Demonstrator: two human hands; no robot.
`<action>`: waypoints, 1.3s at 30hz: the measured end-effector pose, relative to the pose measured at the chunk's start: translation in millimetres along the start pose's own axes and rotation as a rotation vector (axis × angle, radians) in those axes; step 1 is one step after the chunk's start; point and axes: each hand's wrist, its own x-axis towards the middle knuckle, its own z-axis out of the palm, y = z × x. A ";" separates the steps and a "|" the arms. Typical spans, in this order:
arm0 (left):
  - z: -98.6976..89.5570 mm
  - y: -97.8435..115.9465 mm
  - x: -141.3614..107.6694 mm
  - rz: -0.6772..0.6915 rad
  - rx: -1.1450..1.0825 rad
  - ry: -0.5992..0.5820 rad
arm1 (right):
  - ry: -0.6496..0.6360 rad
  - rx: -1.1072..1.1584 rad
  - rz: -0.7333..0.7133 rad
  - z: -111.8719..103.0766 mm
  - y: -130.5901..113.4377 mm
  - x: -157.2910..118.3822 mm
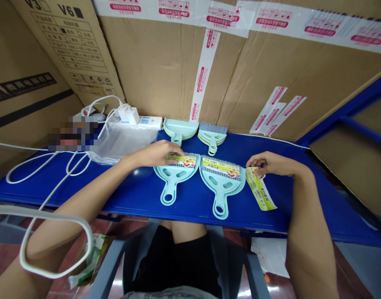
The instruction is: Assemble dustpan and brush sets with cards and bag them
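Two mint-green dustpan-and-brush sets lie side by side near the front of the blue table. The left set has a yellow-green label across its brush, and my left hand rests on that label's left end, fingers bent together. On the right set another label lies across the bristles. My right hand pinches the upper end of a loose label strip on the table, right of that set. Behind them are stacked dustpans and stacked brushes.
Clear plastic bags lie at the left, before a white power strip with a plugged-in adapter. White cables loop over the left side and front edge. Cardboard stands behind the blue table.
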 end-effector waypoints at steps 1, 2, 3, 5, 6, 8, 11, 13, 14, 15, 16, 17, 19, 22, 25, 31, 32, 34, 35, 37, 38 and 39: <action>0.1 -0.3 0.0 0.003 0.009 -0.003 | -0.013 0.004 -0.002 0.5 -1.1 -0.3; 0.3 -0.5 0.0 0.004 0.017 -0.005 | -0.026 -0.001 -0.007 0.6 -2.1 -0.7; 0.5 -0.7 0.0 0.004 0.025 -0.006 | -0.037 -0.010 -0.011 0.5 -2.7 -1.3; 0.7 -0.6 0.2 -0.002 0.033 -0.006 | -0.050 -0.036 -0.012 -0.7 -2.5 -2.8; 0.7 -0.1 0.3 -0.005 0.033 0.004 | -0.046 -0.046 -0.005 -1.5 -1.7 -3.8; 0.7 1.9 0.7 0.000 0.025 0.065 | -0.023 -0.048 0.026 -3.4 0.6 -6.5; 0.3 7.3 1.5 0.013 -0.002 0.221 | 0.014 -0.014 0.089 -5.3 2.8 -11.5; 0.2 11.2 1.8 0.024 -0.009 0.301 | 0.024 0.011 0.115 -6.0 2.3 -14.4; 0.3 12.7 2.0 0.033 -0.006 0.332 | 0.028 0.018 0.123 -6.1 1.7 -15.4; 0.6 13.9 2.0 0.045 0.003 0.357 | 0.031 0.023 0.128 -6.2 1.0 -16.1; 1.1 14.7 2.1 0.060 0.015 0.380 | 0.029 0.031 0.130 -6.3 0.5 -16.5; 1.7 15.1 2.1 0.072 0.029 0.399 | 0.024 0.042 0.128 -6.3 0.4 -16.4; 3.7 15.1 2.1 0.088 0.054 0.425 | 0.006 0.073 0.118 -6.5 1.3 -15.4; 7.1 14.2 2.4 0.099 0.085 0.435 | -0.009 0.091 0.113 -7.0 4.7 -13.1; 9.6 13.5 2.7 0.115 0.100 0.430 | -0.009 0.070 0.117 -7.2 6.5 -12.0; 11.9 11.9 3.4 0.110 0.099 0.456 | -0.014 0.079 0.073 -3.9 0.3 -12.0; 12.3 11.6 3.5 0.109 0.097 0.462 | -0.019 0.076 0.070 -3.5 -0.3 -11.8; 12.8 10.9 3.7 0.104 0.095 0.461 | -0.031 0.053 0.072 -3.5 0.7 -11.2; 13.0 10.7 3.7 0.101 0.094 0.458 | -0.036 0.039 0.074 -4.0 2.4 -10.7; 13.1 10.5 3.7 0.097 0.096 0.444 | -0.020 0.016 0.069 -5.8 7.4 -9.1; 13.0 10.5 3.6 0.098 0.098 0.440 | 0.025 -0.001 0.058 -6.9 10.2 -8.0; 12.7 10.5 3.6 0.099 0.100 0.437 | 0.104 -0.021 0.043 -7.9 12.4 -6.6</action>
